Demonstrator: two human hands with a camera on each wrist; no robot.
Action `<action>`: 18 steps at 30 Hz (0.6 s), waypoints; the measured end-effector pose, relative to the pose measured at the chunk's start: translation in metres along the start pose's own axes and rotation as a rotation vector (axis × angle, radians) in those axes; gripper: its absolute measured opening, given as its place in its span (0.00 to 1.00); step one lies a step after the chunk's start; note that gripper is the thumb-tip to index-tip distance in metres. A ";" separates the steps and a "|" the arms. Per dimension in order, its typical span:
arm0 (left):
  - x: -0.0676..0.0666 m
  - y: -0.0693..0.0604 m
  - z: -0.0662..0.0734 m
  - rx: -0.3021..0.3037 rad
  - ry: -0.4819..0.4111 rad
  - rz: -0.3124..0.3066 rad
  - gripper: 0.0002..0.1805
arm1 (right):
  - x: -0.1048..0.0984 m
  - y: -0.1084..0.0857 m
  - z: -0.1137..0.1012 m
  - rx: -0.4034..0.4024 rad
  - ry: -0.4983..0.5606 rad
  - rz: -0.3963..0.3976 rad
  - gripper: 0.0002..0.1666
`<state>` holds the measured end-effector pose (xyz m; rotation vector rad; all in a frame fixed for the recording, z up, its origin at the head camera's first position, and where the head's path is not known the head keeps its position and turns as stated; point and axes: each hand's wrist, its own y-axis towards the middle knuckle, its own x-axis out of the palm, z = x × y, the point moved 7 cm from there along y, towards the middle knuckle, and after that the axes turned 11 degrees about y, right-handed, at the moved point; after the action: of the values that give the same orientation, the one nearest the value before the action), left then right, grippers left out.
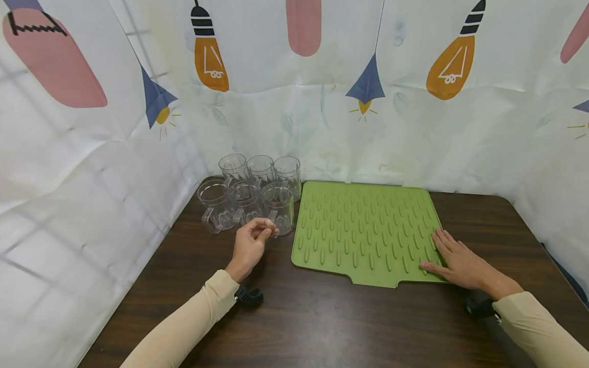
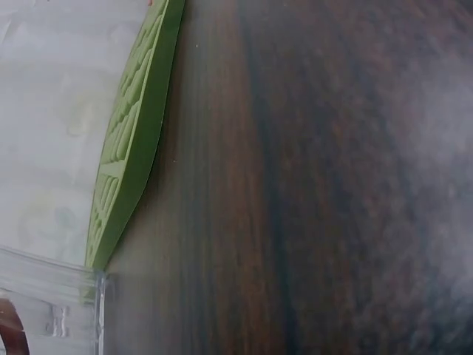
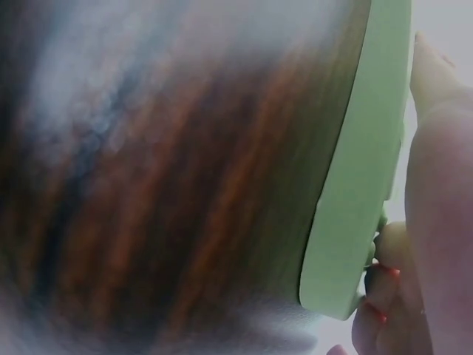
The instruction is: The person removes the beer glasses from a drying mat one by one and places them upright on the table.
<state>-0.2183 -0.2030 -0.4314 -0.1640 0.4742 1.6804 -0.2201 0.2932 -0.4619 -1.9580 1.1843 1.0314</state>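
Note:
Clear mugs stand in two rows at the back left of the table. At the front right of the group, one clear mug [image 1: 281, 204] has its handle toward me, and my left hand [image 1: 249, 248] pinches that handle between thumb and fingers. Part of this mug [image 2: 52, 307] fills the lower left corner of the left wrist view. A green ribbed mat [image 1: 368, 230] lies just right of the mugs. My right hand [image 1: 467, 263] rests on the mat's right edge, fingers spread and nearly straight. In the right wrist view the fingers [image 3: 395, 292] lie over the mat's edge [image 3: 347, 214].
Behind the front mugs stands the back row, including a clear mug [image 1: 232, 166] at its left end. The dark wooden table [image 1: 331, 327] extends toward me. A white printed curtain [image 1: 317, 122] borders the back, left and right sides.

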 end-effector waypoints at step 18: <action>0.002 0.001 -0.006 -0.002 0.094 -0.038 0.07 | -0.001 0.002 -0.001 0.018 -0.018 -0.017 0.61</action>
<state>-0.2202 -0.2042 -0.4378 -0.2531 0.5372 1.6408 -0.2214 0.2919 -0.4607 -1.9384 1.1610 1.0240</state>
